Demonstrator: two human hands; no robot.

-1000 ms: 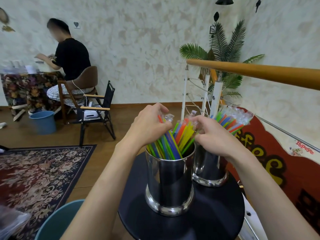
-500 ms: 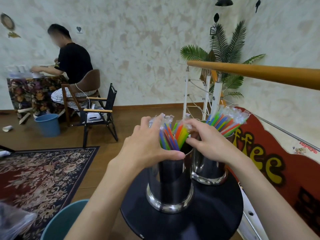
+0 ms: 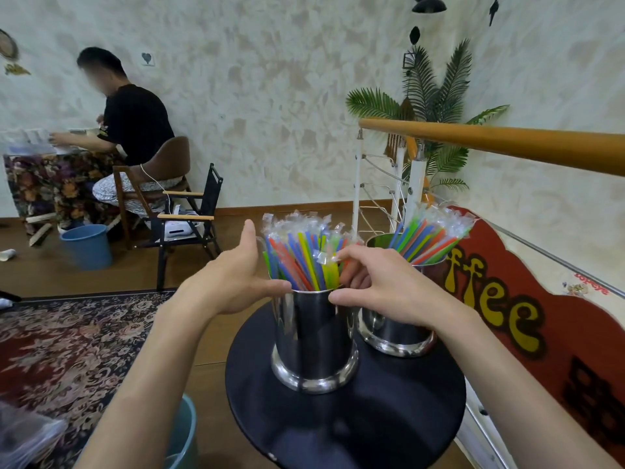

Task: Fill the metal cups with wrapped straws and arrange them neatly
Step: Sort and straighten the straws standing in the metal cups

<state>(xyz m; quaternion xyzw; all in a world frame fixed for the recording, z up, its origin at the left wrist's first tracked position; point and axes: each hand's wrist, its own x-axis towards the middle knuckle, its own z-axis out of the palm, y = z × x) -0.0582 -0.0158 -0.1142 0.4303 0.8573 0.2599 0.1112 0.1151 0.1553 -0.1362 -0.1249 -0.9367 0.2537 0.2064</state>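
Two shiny metal cups stand on a small round black table. The near cup holds a spread bundle of coloured wrapped straws. The far cup, right behind it, holds more wrapped straws that lean right. My left hand is at the near cup's left side, with fingers straight up along the bundle and the thumb lying at the rim. My right hand curls its fingers round the right side of the same bundle, its thumb on the rim.
A wooden handrail crosses the upper right above a red "coffee" sign. A teal bin stands below the table's left edge beside a patterned rug. A person sits at the back left near a folding chair.
My left hand has let go of the bundle and opened beside it. The straws in the near cup have fanned out wider. My right hand stays at the bundle's right side.
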